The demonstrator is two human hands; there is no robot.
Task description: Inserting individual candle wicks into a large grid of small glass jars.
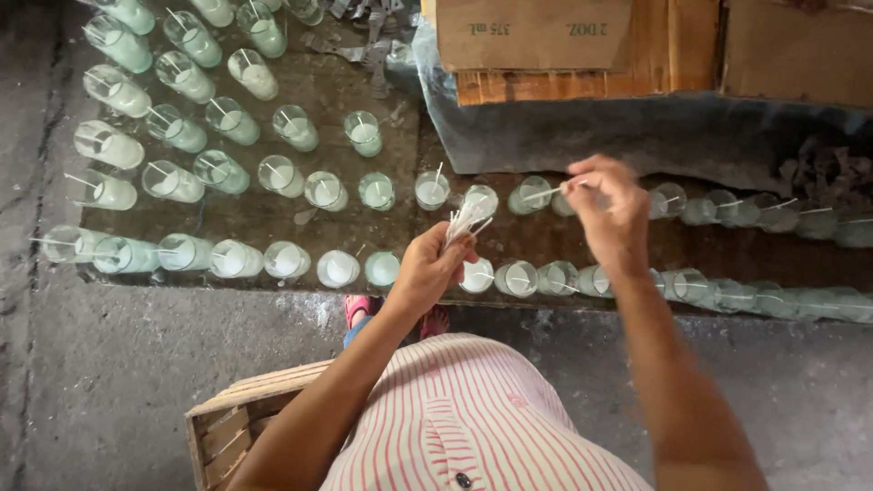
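Observation:
My left hand (432, 264) is closed around a bundle of thin white wicks (466, 220), held upright over the front row of glasses. My right hand (607, 205) pinches a single white wick (544, 193) between finger and thumb, above a glass (526, 196) in the middle row. Many clear glass candle jars with pale wax stand in rows on a dark wet board (273, 218); several at the left have a wick standing in them, such as one jar (432, 190).
Cardboard boxes (532, 32) sit on a wooden pallet (582, 82) at the back. A wooden crate (232, 427) is under me at the lower left. Grey concrete floor (109, 364) surrounds the board. My feet in pink sandals (359, 309) touch its edge.

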